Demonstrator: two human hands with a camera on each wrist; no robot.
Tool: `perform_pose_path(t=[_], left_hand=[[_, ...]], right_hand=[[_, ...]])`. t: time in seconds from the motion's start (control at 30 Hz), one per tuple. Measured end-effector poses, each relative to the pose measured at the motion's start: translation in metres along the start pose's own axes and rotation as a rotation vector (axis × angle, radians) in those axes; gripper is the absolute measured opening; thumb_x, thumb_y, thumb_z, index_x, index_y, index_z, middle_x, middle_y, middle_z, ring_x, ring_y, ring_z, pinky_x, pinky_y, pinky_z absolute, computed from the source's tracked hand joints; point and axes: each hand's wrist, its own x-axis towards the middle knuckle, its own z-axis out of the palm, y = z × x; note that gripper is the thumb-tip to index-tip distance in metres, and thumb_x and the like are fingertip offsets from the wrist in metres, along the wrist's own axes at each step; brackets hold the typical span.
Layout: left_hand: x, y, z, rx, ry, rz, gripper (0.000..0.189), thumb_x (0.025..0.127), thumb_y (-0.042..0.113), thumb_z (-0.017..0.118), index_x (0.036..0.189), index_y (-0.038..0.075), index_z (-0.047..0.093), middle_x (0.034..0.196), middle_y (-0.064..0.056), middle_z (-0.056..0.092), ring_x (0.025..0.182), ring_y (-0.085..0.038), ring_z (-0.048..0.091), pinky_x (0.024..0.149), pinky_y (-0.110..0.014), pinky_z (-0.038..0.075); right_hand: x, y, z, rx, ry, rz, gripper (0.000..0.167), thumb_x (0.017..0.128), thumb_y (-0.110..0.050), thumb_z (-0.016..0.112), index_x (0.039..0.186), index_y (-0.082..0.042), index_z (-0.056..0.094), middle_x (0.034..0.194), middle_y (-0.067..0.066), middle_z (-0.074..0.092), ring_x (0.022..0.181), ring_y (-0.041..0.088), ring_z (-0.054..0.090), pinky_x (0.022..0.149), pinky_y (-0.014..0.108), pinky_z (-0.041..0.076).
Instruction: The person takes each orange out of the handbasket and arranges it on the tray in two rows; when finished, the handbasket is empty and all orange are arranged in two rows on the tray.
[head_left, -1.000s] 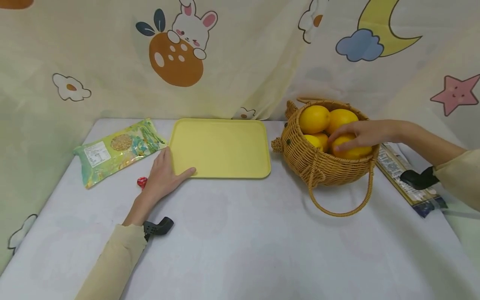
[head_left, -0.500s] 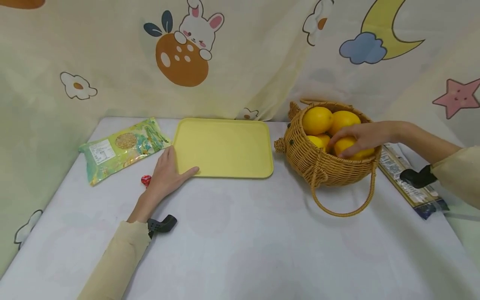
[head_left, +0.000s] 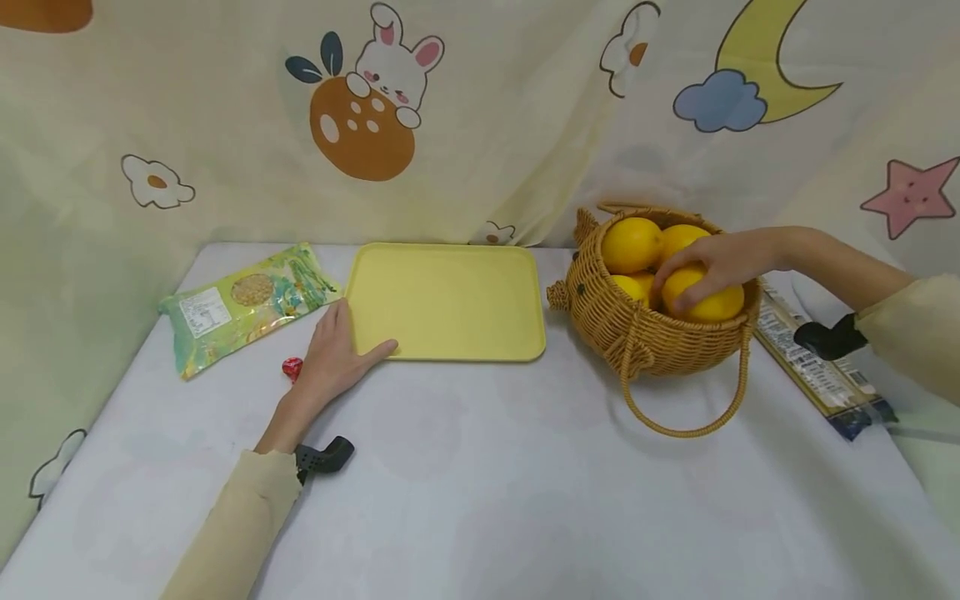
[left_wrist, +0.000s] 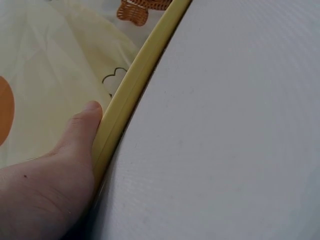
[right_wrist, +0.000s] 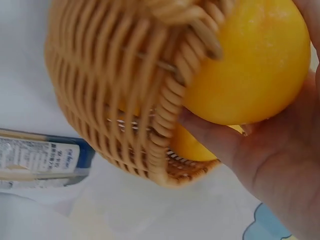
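A yellow lemon (head_left: pixel 708 296) is held in my right hand (head_left: pixel 723 262) at the near right rim of the wicker basket (head_left: pixel 686 350). In the right wrist view, the fingers and thumb curl round this lemon (right_wrist: pixel 250 65), and part of it overlaps the basket's rim (right_wrist: pixel 167 110). Several more lemons (head_left: pixel 632 244) lie inside. My left hand (head_left: pixel 333 354) rests at the near left corner of a yellow tray (head_left: pixel 446 304), fingers stretched along its side and thumb over the front edge. Seen from the left wrist, the thumb (left_wrist: pixel 82 127) lies against the tray's rim (left_wrist: pixel 132 87).
A green patterned bag (head_left: pixel 247 304) lies left of the tray. A small red-wrapped piece (head_left: pixel 292 367) sits beside my left hand. Right of the basket is a long printed packet (head_left: pixel 817 367), partly behind the right forearm. A printed cloth (head_left: pixel 495 108) hangs along the table's back edge.
My right hand has risen slightly with the lemon, which now shows more above the basket's rim. The left hand stays at the tray corner. The head view has shifted a little.
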Motion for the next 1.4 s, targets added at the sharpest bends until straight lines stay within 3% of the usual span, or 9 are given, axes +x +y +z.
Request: perform_pose_path(t=[0.43,0.57,0.67,0.8,0.9,1.03,1.17,1.27,1.4], left_hand=[[0.002,-0.002,0.001,0.012,0.008,0.013,0.112,0.083,0.059,0.065,0.152,-0.005,0.005,0.156,-0.028,0.015,0.144,-0.042,0.019,0.117,-0.056,0.021],[0.002,-0.002,0.0,0.016,0.005,0.014,0.112,0.083,0.059,0.064,0.152,-0.005,0.004,0.157,-0.027,0.014,0.145,-0.042,0.018,0.117,-0.056,0.021],[0.001,-0.002,0.0,0.017,0.01,0.017,0.111,0.083,0.059,0.065,0.152,-0.006,0.005,0.157,-0.027,0.015,0.145,-0.042,0.018,0.117,-0.055,0.021],[0.0,-0.003,0.0,0.013,0.018,0.016,0.111,0.083,0.058,0.065,0.152,-0.006,0.006,0.156,-0.027,0.015,0.144,-0.042,0.019,0.117,-0.056,0.021],[0.0,-0.003,0.0,0.01,0.015,0.011,0.112,0.083,0.059,0.065,0.152,-0.005,0.005,0.157,-0.027,0.014,0.145,-0.042,0.018,0.117,-0.056,0.021],[0.001,-0.002,0.0,0.013,0.012,0.011,0.113,0.083,0.06,0.064,0.153,-0.005,0.004,0.157,-0.027,0.014,0.145,-0.042,0.018,0.117,-0.056,0.021],[0.001,-0.001,0.0,0.012,0.019,0.018,0.111,0.083,0.058,0.065,0.152,-0.005,0.006,0.156,-0.027,0.016,0.143,-0.042,0.02,0.117,-0.056,0.022],[0.001,-0.001,0.0,0.004,0.013,0.02,0.112,0.083,0.059,0.065,0.152,-0.005,0.005,0.157,-0.026,0.015,0.144,-0.042,0.019,0.117,-0.056,0.022],[0.002,-0.002,0.0,0.005,-0.002,0.008,0.114,0.083,0.062,0.063,0.153,-0.004,0.002,0.158,-0.025,0.012,0.146,-0.041,0.016,0.118,-0.056,0.02]], right_hand=[[-0.01,-0.001,-0.024,-0.037,-0.007,0.058,0.046,0.092,-0.041,0.06,0.135,-0.026,0.053,0.146,0.018,0.038,0.128,0.04,0.036,0.094,0.061,0.041],[-0.013,-0.001,-0.031,0.021,0.072,0.027,0.046,0.095,-0.039,0.055,0.139,-0.026,0.05,0.147,0.016,0.04,0.129,0.039,0.038,0.095,0.064,0.04],[-0.012,-0.007,-0.032,0.106,0.195,-0.004,0.045,0.098,-0.037,0.05,0.142,-0.026,0.046,0.146,0.012,0.042,0.126,0.035,0.041,0.097,0.061,0.041],[-0.001,-0.026,-0.03,0.228,0.384,-0.012,0.044,0.1,-0.042,0.046,0.143,-0.032,0.044,0.145,0.003,0.044,0.123,0.024,0.043,0.101,0.051,0.039],[0.008,-0.044,-0.028,0.314,0.46,-0.022,0.045,0.1,-0.047,0.044,0.144,-0.038,0.043,0.147,0.0,0.044,0.126,0.02,0.041,0.106,0.05,0.034],[0.02,-0.065,-0.029,0.404,0.485,-0.088,0.044,0.1,-0.048,0.043,0.142,-0.036,0.046,0.144,-0.002,0.046,0.121,0.018,0.045,0.103,0.039,0.041],[0.039,-0.084,-0.029,0.557,0.482,-0.23,0.039,0.102,-0.036,0.045,0.139,-0.024,0.05,0.132,0.0,0.049,0.106,0.019,0.054,0.086,0.022,0.051],[0.054,-0.097,-0.031,0.619,0.469,-0.302,0.038,0.101,-0.029,0.05,0.138,-0.022,0.048,0.128,0.002,0.048,0.104,0.021,0.054,0.083,0.023,0.053],[0.077,-0.119,-0.035,0.552,0.479,-0.336,0.045,0.095,-0.025,0.06,0.138,-0.024,0.046,0.128,0.003,0.048,0.105,0.025,0.05,0.081,0.027,0.051]])
